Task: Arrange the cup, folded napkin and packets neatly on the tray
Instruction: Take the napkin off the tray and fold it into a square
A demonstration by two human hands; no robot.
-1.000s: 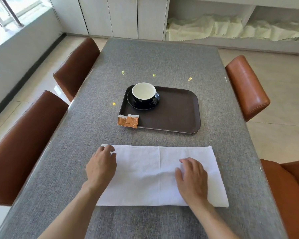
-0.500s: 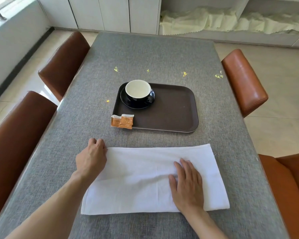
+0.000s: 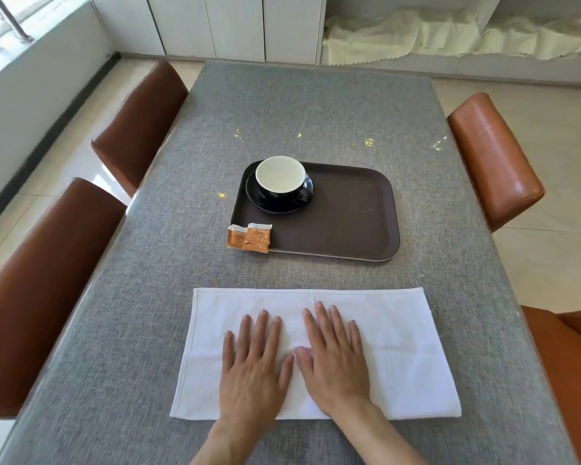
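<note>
A white cloth napkin (image 3: pixel 393 344) lies folded into a long rectangle on the grey table near me. My left hand (image 3: pixel 254 364) and my right hand (image 3: pixel 334 359) press flat on its middle, side by side, fingers spread, thumbs almost touching. Beyond it sits a dark brown tray (image 3: pixel 353 216). A black cup with a white inside (image 3: pixel 280 177) stands on a black saucer (image 3: pixel 265 203) in the tray's far left corner. Orange packets (image 3: pixel 250 238) rest overlapping across the tray's near left corner, partly hanging over the table.
The grey table (image 3: pixel 168 297) has brown leather chairs (image 3: pixel 47 280) along its left side and orange-brown chairs (image 3: pixel 493 162) along its right. White cabinets and a shelf with pale cloth stand at the far end.
Both hands have slid from the napkin's left end and right half to its middle and now lie flat, fingers spread. The napkin lies smoother and squarer.
</note>
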